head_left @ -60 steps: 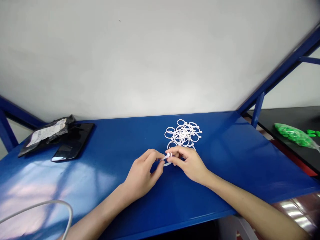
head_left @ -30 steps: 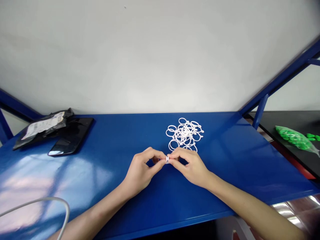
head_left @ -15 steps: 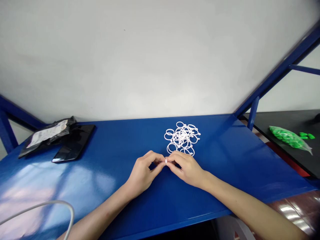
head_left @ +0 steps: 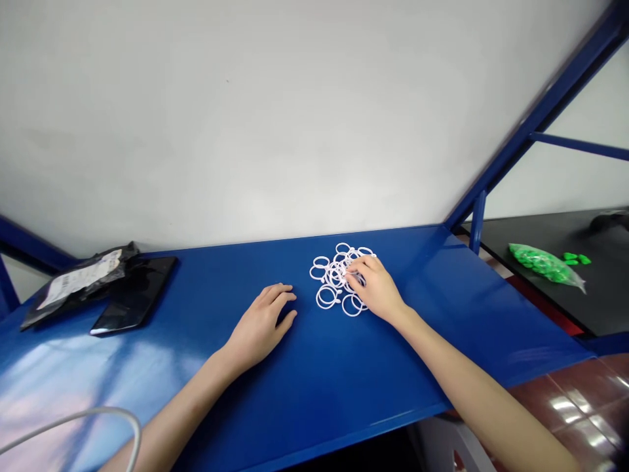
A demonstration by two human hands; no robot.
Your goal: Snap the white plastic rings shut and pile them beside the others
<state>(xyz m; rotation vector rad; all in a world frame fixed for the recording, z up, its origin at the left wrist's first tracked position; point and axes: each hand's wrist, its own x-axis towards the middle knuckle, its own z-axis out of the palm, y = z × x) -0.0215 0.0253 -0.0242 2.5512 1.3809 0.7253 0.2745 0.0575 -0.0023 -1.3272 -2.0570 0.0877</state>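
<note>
A loose pile of white plastic rings (head_left: 325,297) with small clasps lies on the blue table (head_left: 314,380). My right hand (head_left: 376,285) is over the right side of the pile and covers part of it. Its thumb and forefinger come together at the clasp of one white ring among the others. To the left of the rings, my left hand (head_left: 260,322) lies low over the tabletop with fingers apart and nothing in it.
At the left are a black package (head_left: 81,278) with a white label and a shiny black flat object (head_left: 135,298). A white cable (head_left: 105,410) loops at lower left. On a dark table at right lies a bag of green pieces (head_left: 543,263). Blue frame bars (head_left: 476,223) rise nearby.
My hands, which were together pinching a small white piece, have parted. The left has moved left and opened; the right has moved up and right onto the ring pile. The view has shifted slightly.
</note>
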